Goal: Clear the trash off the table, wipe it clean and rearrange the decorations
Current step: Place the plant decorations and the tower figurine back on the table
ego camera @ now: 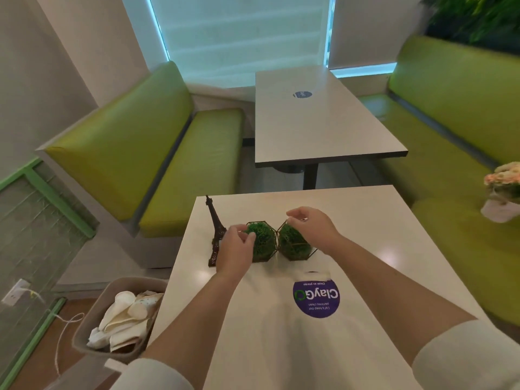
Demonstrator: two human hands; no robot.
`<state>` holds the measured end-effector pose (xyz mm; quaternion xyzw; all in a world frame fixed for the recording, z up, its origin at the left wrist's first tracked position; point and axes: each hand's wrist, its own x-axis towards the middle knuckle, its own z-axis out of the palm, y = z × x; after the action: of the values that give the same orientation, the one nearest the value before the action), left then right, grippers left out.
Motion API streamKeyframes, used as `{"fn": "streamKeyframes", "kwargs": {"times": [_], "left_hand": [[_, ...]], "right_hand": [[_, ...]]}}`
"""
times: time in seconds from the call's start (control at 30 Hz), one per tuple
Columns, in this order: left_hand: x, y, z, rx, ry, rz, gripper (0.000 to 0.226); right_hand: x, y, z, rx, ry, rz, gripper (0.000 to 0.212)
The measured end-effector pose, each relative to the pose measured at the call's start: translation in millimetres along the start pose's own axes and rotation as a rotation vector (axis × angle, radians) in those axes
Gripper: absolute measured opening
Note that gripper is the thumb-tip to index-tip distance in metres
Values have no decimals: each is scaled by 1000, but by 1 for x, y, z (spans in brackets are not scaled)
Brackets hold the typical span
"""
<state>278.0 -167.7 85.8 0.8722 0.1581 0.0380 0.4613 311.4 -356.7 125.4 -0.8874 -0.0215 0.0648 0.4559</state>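
Both hands pinch moss cages beside tower, bin left.

An office pantry or canteen: green booth benches flank white tables around a "keep our pantries clean" sticker.

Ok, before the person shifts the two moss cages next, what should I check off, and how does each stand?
1. Left hand grips left moss cage: ok.
2. Right hand pinches right moss cage at its top: ok.
3. Cages stand apart: not ok, they touch.
4. Eiffel Tower model upright: ok.
5. Trash off the table, in the bin: ok.
6. Table wiped: cannot tell.
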Motion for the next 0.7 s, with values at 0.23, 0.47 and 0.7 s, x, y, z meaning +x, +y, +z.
{"fn": "streamKeyframes", "kwargs": {"times": [0.23, 0.47, 0.7], "left_hand": [[-58, 83, 74, 167, -127, 116, 47], [-117, 171, 162, 222, -170, 294, 50], [-151, 240, 235, 307, -314, 456, 55]], "right_hand": [[-60, 50, -94, -94, 53, 10, 41], [-108, 117, -185, -160, 117, 19, 45], [-138, 173, -261, -246, 181, 96, 49]]}}
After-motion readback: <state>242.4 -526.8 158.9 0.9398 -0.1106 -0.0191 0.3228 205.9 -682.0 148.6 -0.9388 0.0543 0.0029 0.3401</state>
